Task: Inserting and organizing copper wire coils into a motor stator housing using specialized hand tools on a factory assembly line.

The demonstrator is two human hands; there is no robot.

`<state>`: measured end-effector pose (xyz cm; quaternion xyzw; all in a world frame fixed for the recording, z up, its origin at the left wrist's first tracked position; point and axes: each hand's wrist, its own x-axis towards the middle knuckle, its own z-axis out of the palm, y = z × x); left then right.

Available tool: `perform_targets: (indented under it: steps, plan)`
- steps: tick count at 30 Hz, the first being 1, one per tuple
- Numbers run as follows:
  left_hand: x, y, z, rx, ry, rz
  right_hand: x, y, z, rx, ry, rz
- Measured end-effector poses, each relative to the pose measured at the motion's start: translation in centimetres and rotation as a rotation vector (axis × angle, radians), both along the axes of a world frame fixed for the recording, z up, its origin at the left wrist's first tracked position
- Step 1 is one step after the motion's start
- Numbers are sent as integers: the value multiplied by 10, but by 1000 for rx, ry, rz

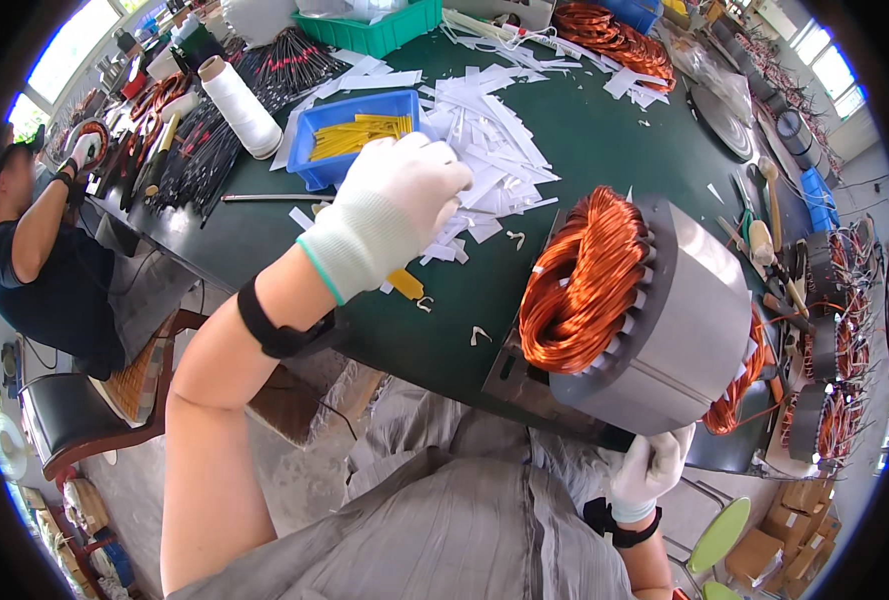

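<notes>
My left hand [405,190], in a white knit glove, is over the edge of a pile of white paper strips [490,130], beside a blue bin [310,128] of yellow strips [360,135]. Its fingers curl downward, and what they hold, if anything, is hidden. A motor stator [665,310] lies on its side at the near table edge, its grey core showing copper coils [590,290] bulging from one end and more at the other. My right hand [653,465], also gloved, is closed just below the stator's near side; its grip cannot be made out.
On the green table [405,325] stand a white thread cone [240,108], a green crate [380,30] and bundled black sleeves [200,165]. Copper coils [620,40] lie at the back. Hand tools [762,240] and more stators [825,345] are on the right. Another person [50,240] sits at left.
</notes>
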<state>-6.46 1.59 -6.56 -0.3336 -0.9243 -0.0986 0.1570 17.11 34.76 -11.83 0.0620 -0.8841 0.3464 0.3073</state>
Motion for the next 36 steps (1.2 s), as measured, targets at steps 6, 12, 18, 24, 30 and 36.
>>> perform_targets:
  steps: [6,12,18,24,30,36]
  plan:
    - [-53,0,18,-152,100,90,-8,-3,-2,119,21,11]
    - [-85,-21,7,-127,-34,46,-10,-2,-3,198,36,23]
    - [-111,25,6,-253,-10,108,-4,2,-15,223,-25,125]
    - [-162,60,-5,-505,-206,7,-10,-2,-12,243,36,134]
    - [-152,63,-2,-461,-154,80,-16,0,-9,298,105,150]
    - [-137,37,-8,-362,-122,13,-15,-4,-3,298,114,148]
